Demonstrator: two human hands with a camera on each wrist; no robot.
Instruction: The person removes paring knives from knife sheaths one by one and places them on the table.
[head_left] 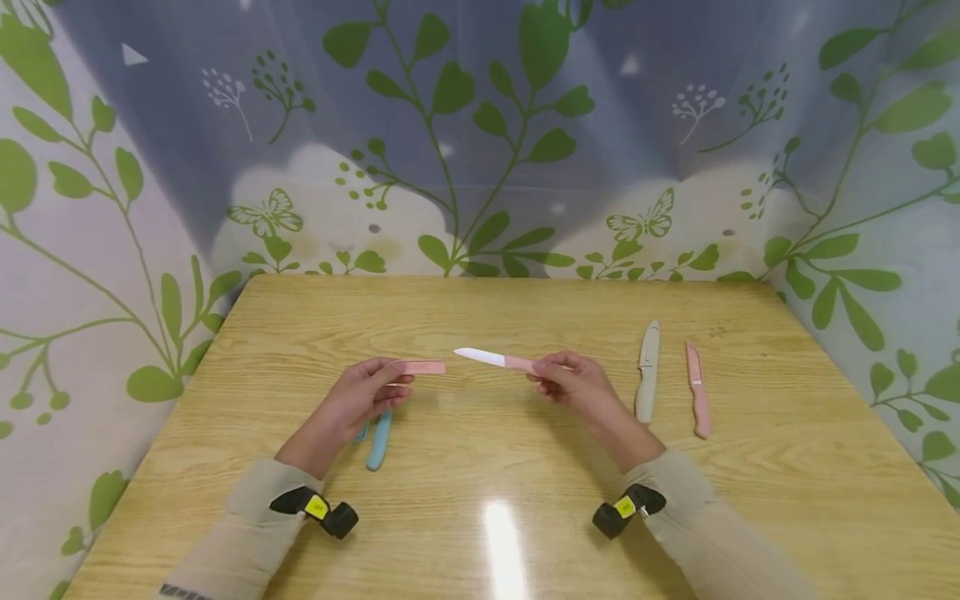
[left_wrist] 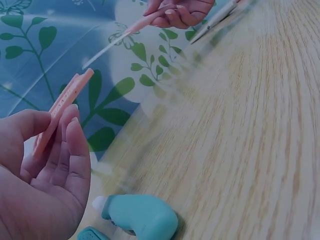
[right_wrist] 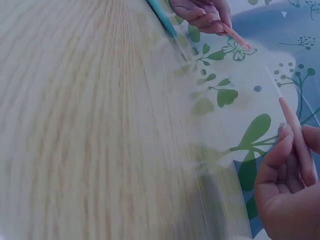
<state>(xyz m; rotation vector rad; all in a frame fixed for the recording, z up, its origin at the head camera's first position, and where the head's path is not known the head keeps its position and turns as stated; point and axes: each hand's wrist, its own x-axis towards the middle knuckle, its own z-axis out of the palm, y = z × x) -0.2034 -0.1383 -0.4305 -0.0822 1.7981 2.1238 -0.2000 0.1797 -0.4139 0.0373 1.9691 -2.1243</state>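
Observation:
Between thumb and fingers my left hand pinches a pink knife sheath, its free end pointing right. My right hand holds a paring knife by its pink handle, with the white blade pointing left. A small gap separates the blade tip from the sheath, and both are raised over the table, as the left wrist view shows. Partly hidden below my left hand lies a blue-handled knife. In the left wrist view, a blue piece lies close beside that blue handle, cut off by the frame edge.
Right of my right hand, a beige knife in its cover and a pink knife in a pink cover lie on the wooden table. A leaf-patterned cloth hangs behind the table's far edge.

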